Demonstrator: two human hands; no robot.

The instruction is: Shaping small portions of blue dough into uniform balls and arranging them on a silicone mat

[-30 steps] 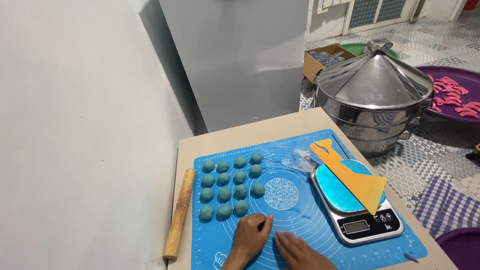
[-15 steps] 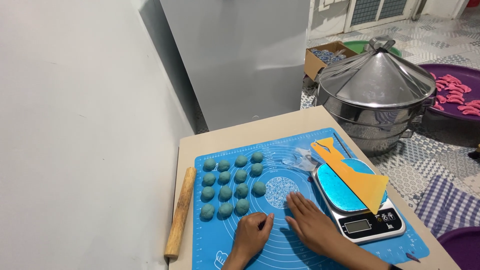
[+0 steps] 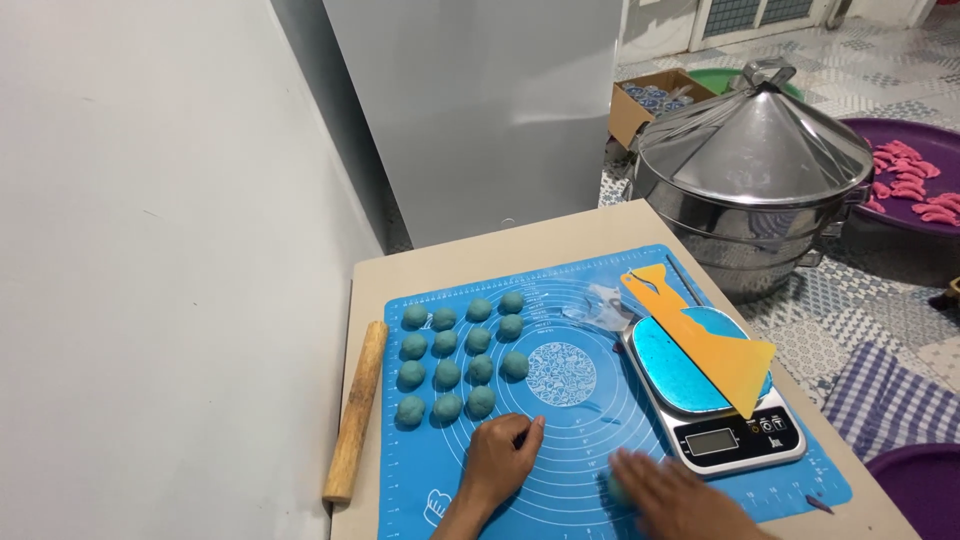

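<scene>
- To the far left of our hands, a wooden rolling pin lies along the edge of the blue silicone mat, unmoved over the last second.
- Just above our left hand, the teal dough balls sit in rows on the mat, the nearest almost at our fingertips. That hand lies flat, fingers loosely spread, pinching nothing, where it was a second ago.
- Our right hand has drawn back from mid-mat, where it reached half a second ago, and now blurs low beside the left. A small teal dough piece shows under its fingers; we cannot tell whether it is gripped or only pressed. We judge another ball is being rolled there.
- Right of that hand, the kitchen scale carries a blue plate with an orange scraper across it; no dough shows on it.
- Further right, off the table, the steel steamer keeps its lid on, contents hidden.
- Beyond it, a purple tray holds pink shaped pieces.
</scene>
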